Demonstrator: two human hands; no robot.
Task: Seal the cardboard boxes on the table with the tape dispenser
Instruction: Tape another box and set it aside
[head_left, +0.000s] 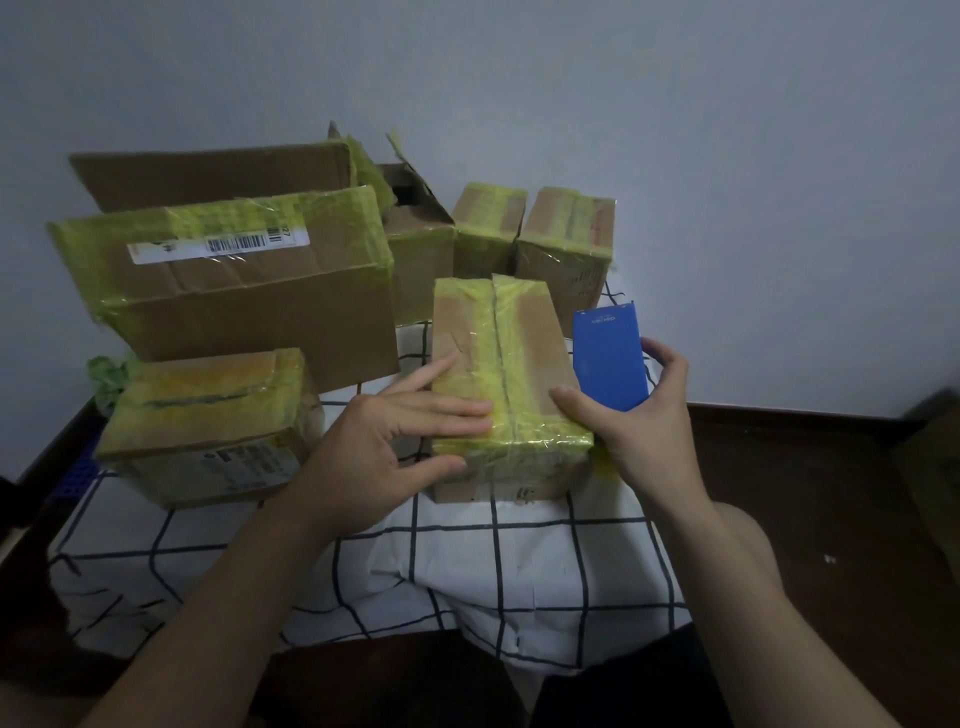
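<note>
A small cardboard box (524, 343) stands in the middle of the table, yellow-green tape running along its top seam and over its near edge. My left hand (395, 441) lies flat against the box's left side and top, fingers straight, pressing the tape. My right hand (644, 426) grips a blue tape dispenser (610, 358) just to the right of the box, thumb resting on the box's near right corner. Yellow tape trails from the box's near right corner under that hand.
Several taped boxes surround it: a large one (234, 291) at left, a low one (208, 431) at front left, two small ones (566, 244) at back right, and an open box (415, 218) behind. A white checked cloth (467, 571) covers the table; wall behind.
</note>
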